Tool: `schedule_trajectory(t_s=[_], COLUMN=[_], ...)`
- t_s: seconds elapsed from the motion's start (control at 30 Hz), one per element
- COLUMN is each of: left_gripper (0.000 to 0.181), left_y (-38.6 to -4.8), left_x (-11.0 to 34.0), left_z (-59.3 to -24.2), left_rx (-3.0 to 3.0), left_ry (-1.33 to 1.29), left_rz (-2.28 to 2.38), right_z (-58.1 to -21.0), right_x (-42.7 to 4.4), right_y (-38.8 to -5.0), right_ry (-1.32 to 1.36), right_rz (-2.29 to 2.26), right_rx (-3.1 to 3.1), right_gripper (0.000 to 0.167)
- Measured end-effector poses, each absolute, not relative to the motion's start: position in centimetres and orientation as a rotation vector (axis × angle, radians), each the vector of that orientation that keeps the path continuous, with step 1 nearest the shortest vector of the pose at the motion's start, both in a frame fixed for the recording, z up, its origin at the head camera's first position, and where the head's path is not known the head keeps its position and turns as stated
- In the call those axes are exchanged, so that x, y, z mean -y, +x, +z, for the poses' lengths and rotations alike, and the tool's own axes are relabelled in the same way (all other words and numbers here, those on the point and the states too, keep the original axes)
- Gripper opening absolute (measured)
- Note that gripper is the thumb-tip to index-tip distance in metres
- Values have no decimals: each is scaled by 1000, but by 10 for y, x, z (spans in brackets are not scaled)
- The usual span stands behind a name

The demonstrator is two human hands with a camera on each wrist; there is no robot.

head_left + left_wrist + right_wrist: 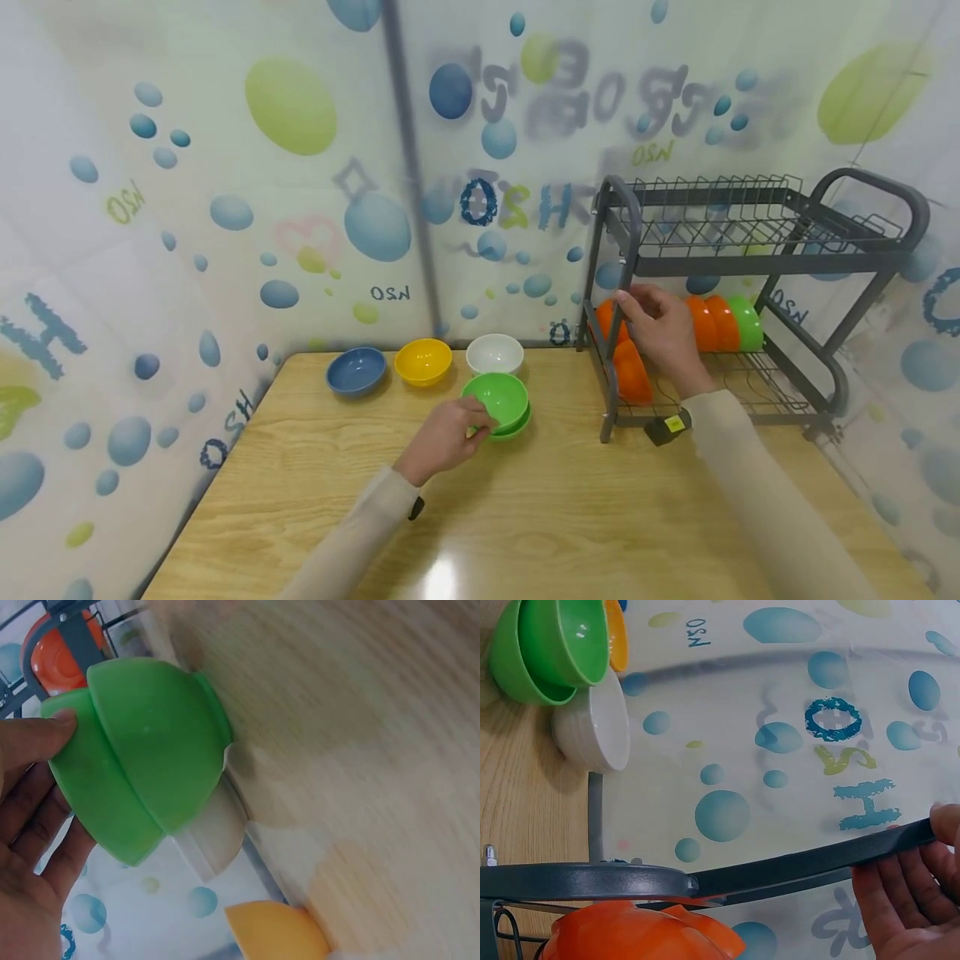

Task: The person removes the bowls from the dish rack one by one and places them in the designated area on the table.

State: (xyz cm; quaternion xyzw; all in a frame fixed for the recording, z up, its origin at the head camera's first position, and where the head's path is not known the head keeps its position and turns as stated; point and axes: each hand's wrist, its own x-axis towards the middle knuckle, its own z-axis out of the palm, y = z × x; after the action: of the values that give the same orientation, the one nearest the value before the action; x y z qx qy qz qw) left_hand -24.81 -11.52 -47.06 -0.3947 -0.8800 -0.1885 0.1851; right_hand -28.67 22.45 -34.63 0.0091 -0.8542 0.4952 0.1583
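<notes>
Two nested green bowls [495,400] stand on the table in front of a white bowl [495,353]. My left hand [447,437] pinches the rim of the upper green bowl [71,761], which sits tilted in the lower one [154,735]. At the dish rack [750,266], my right hand [666,333] holds the left upright post, its thumb and fingers around the dark metal bar [817,859] in the right wrist view. Orange bowls [632,372] stand on edge on the lower shelf, partly hidden by that hand.
A blue bowl [356,372] and a yellow bowl [423,362] are left of the white one, along the table's back edge. More orange bowls [708,323] and a green bowl [745,323] stand on the rack's lower shelf. A patterned curtain [495,275] hangs behind.
</notes>
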Motion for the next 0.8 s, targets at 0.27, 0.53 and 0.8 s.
schedule_trajectory(t_s=[0.27,0.53,0.8], left_gripper=[12,12,15], left_y=[-247,-245,-246], left_x=[111,109,108], left_z=[-476,-478,-479], left_rx=[2484,2550,2590], left_ry=[-1138,-1130,-1124], left_rz=[-510,-485,-472], right_z=[-350,-350,-350], right_x=[-224,-224,-224], right_y=[-287,-285,-286], right_ry=[38,29,34], right_rz=[1427,1415,1417], right_rx=[2410,2417,2416], right_gripper=[67,67,67])
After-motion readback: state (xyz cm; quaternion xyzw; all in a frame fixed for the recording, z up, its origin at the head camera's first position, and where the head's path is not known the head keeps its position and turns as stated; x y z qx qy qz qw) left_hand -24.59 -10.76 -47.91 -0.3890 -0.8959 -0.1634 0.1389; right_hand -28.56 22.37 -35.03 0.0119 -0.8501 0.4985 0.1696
